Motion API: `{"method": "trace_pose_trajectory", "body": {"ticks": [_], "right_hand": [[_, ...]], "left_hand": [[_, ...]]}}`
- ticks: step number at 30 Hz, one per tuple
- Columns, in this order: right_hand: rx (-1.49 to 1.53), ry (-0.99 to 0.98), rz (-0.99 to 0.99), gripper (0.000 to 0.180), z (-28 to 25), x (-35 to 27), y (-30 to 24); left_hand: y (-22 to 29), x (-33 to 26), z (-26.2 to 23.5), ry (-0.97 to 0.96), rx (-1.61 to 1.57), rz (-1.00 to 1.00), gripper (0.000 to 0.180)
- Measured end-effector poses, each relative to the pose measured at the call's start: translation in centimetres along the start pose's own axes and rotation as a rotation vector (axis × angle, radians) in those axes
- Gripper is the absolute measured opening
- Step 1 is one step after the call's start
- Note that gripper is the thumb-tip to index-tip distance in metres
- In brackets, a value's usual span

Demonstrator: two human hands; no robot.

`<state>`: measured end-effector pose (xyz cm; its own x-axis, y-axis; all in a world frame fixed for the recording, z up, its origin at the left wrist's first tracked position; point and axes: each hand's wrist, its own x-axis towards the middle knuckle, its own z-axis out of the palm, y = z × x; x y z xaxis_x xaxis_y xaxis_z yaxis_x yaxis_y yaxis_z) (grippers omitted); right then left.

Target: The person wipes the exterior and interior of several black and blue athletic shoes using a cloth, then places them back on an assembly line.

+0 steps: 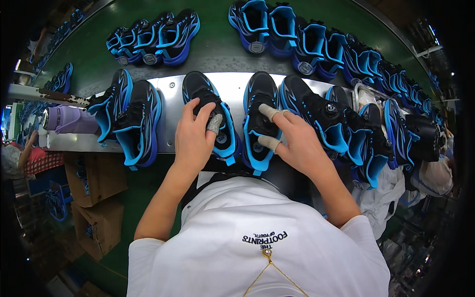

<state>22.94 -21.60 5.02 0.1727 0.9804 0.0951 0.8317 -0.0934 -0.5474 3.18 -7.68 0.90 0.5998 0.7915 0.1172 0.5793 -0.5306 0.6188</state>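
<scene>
Two black-and-blue sneakers stand side by side in front of me, toes pointing away, on a metal ledge. On the left sneaker (228, 141) lies my left hand (194, 141), its fingers apart over the tongue and lacing area. A grey cover wraps its thumb. My right hand (301, 143) reaches onto the right sneaker (261, 89) from its right side. Beige covers sit on its thumb and a finger, which are spread apart, one on the tongue and the other by the collar. Neither hand lifts a shoe. Round labels show on the insoles.
More sneakers (141, 123) stand left on the metal ledge (170, 126), beside a purple bottle (74, 120). Several others (316, 123) crowd the right. Rows of sneakers (173, 37) stand on the green surface (213, 39) beyond. Cardboard boxes (96, 180) are low left; plastic bags (381, 198) hang right.
</scene>
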Motion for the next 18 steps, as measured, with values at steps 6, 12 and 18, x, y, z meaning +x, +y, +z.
{"method": "trace_pose_trajectory", "body": {"ticks": [6, 12, 18], "right_hand": [[0.238, 0.013, 0.015, 0.069, 2.1, -0.9, 0.3], [0.431, -0.094, -0.061, 0.044, -1.4, 1.5, 2.8], [0.284, -0.254, -0.038, 0.033, 0.9, 2.1, 1.9]], "left_hand": [[-0.6, 0.2, 0.3, -0.05, -0.162, 0.255, 0.04], [-0.7, 1.7, -0.3, -0.118, -0.085, 0.279, 0.047], [0.0, 1.6, 0.2, -0.066, -0.227, 0.117, 0.036]]}}
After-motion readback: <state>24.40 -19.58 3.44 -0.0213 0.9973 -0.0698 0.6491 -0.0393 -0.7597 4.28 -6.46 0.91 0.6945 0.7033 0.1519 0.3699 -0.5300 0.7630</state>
